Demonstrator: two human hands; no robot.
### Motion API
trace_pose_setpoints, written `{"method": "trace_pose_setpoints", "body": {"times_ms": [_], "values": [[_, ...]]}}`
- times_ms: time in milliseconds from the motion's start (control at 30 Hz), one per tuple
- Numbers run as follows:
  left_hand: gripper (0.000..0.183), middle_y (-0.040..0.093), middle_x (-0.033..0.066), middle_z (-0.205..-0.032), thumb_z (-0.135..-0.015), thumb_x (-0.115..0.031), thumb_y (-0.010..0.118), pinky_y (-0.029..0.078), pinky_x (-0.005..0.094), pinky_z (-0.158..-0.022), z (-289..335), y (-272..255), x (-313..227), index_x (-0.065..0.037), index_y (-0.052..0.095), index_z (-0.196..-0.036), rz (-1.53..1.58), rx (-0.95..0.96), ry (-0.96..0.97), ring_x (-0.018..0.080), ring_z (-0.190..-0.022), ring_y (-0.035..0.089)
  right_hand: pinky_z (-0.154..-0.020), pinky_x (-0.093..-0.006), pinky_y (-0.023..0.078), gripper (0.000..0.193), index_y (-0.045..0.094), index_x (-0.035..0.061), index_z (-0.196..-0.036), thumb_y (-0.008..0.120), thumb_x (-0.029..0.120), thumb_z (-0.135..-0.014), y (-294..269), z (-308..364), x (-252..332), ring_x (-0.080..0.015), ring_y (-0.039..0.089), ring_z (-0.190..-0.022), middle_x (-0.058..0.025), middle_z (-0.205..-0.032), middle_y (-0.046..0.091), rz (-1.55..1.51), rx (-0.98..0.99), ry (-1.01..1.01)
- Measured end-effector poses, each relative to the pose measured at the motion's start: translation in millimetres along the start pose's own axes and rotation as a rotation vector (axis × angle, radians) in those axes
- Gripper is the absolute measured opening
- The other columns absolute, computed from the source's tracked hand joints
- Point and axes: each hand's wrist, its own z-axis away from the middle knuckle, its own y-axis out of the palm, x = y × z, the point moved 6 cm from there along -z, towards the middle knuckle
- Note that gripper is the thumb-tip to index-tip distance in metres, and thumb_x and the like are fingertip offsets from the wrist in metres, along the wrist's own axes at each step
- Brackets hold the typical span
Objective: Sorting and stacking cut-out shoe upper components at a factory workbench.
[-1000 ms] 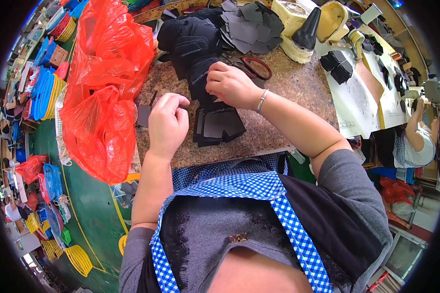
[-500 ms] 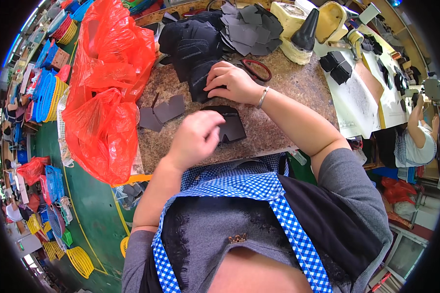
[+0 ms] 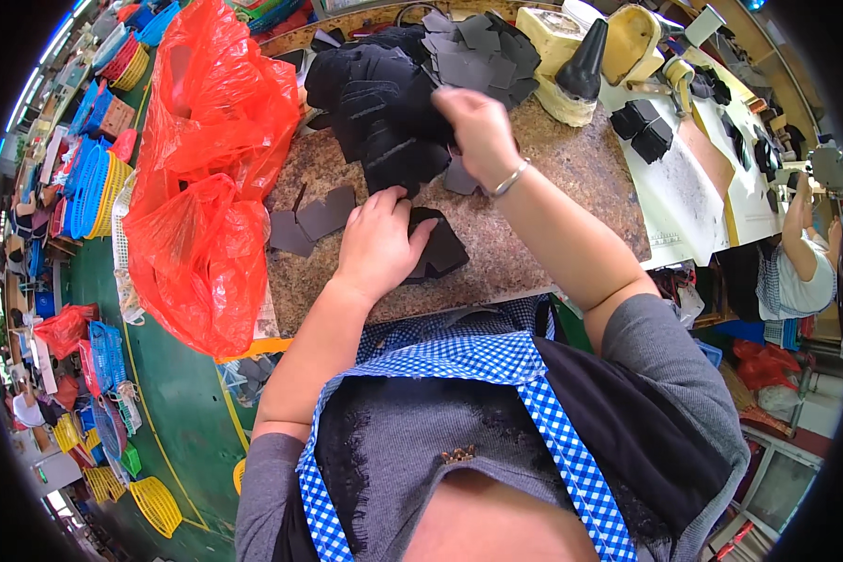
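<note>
Workshop: speckled workbench, cut black pieces, stacked baskets, green floor.

A crumpled red plastic bag overlaps the brown speckled table at left; a tapered black cone stands farther right.

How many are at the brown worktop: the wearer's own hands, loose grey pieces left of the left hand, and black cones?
Left hand and right hand: 2
Loose grey pieces: 2
Black cone: 1
Total: 5

Flat black pieces, loosely heaped
</note>
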Motion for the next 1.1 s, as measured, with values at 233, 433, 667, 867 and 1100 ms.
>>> {"method": "trace_pose_setpoints", "body": {"times_ms": [233, 433, 667, 867, 1100], "values": [[0.02, 0.067, 0.0176, -0.095, -0.09, -0.006, 0.051, 0.05, 0.039, -0.087, 4, -11, 50, -0.002, 0.066, -0.103, 0.615, -0.25, -0.25, 0.0333, -0.093, 0.064, -0.072, -0.036, 0.053, 0.007, 0.068, 0.0075, -0.084, 0.069, 0.007, -0.078, 6, 102, 92, -0.0255, 0.067, -0.086, -0.0095, -0.096, 0.07, 0.622, 0.147, -1.158], [0.02, 0.062, 0.0156, -0.109, -0.082, -0.002, 0.06, 0.046, 0.0407, -0.094, 27, -49, 13, -0.001, 0.06, -0.103, 0.355, -0.426, 0.079, 0.0329, -0.106, 0.06, -0.085, -0.0377, 0.052, 0.03, 0.068, 0.0064, -0.095, 0.08, 0.022, -0.072, -4, 150, 31, -0.0288, 0.064, -0.097, -0.0098, -0.104, 0.066, 0.867, 0.489, -0.862], [0.032, 0.056, 0.0141, -0.125, -0.077, -0.006, 0.064, 0.039, 0.0461, -0.102, 57, -5, -18, -0.005, 0.059, -0.109, 0.147, -0.138, 0.26, 0.035, -0.124, 0.05, -0.071, -0.0371, 0.052, 0.055, 0.06, 0.0038, -0.111, 0.082, 0.036, -0.071, -78, 66, 19, -0.0264, 0.064, -0.076, -0.0084, -0.084, 0.065, 1.207, 0.072, -0.184], [0.033, 0.059, 0.0136, -0.118, -0.076, -0.011, 0.071, 0.042, 0.0401, -0.099, 52, -43, -12, -0.005, 0.06, -0.106, 0.189, -0.388, 0.133, 0.0323, -0.116, 0.055, -0.063, -0.028, 0.048, 0.023, 0.069, 0.0009, -0.095, 0.078, 0.014, -0.079, -82, 74, 19, -0.0153, 0.06, -0.069, -0.0062, -0.074, 0.061, 0.674, 0.005, -0.341], [0.031, 0.059, -0.0031, -0.071, -0.085, -0.009, 0.072, 0.039, 0.0177, -0.055, 43, -3, 22, -0.002, 0.055, -0.11, 1.216, -0.153, -0.406, 0.002, -0.061, 0.05, -0.06, -0.0225, 0.045, 0.021, 0.066, -0.0003, -0.098, 0.076, 0.007, -0.081, -10, 121, 23, -0.009, 0.054, -0.064, -0.0028, -0.07, 0.058, 0.575, 0.508, -0.223]]}}
